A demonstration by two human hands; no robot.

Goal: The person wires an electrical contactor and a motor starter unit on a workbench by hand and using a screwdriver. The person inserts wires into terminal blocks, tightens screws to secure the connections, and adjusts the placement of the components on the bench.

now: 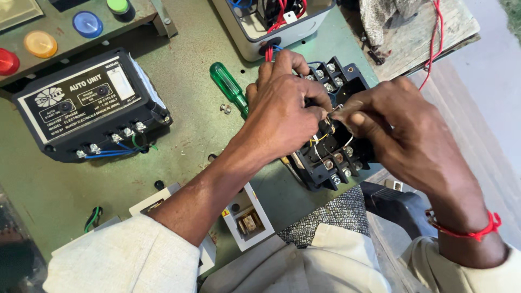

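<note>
On the green panel before you, the black control unit with its white label sits far left, well apart from the black contactor block at centre right. Your left hand is clamped over the block's near-left side, and your right hand has its fingertips pinched together on a thin pale wire just above it. Beside your left hand lies a green-handled screwdriver, with a small screw near it.

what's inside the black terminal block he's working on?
Inside the black plastic terminal block: a yellow wire and a thin white wire, screw terminals along the edges. Left hand and right hand cover the rest.
</note>
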